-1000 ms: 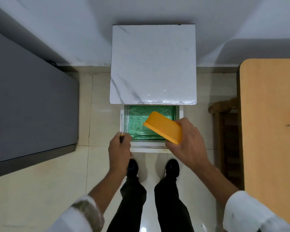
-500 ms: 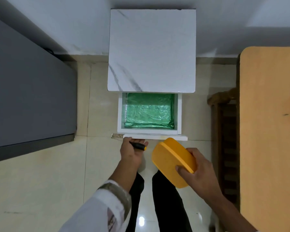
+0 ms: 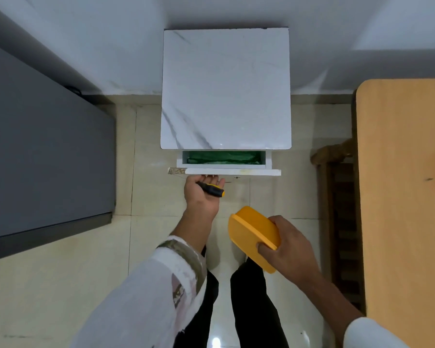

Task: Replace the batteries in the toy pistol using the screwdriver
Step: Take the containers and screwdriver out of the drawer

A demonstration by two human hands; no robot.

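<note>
While the left hand [image 3: 202, 197] presses its fingers against the drawer front [image 3: 232, 171], it keeps the black-and-yellow screwdriver [image 3: 210, 189] pinned in the palm, apparently to shut the nearly closed drawer [image 3: 224, 159] one-handed. The right hand [image 3: 285, 244], fingers wrapped round an orange box [image 3: 253, 236], holds it clear above the open floor [image 3: 60, 285]. No toy pistol is visible; the wooden table [image 3: 404, 197] stands at right.

Both hands are clenched: left [image 3: 202, 194] reaching forward, right [image 3: 288, 243] drawn near.
</note>
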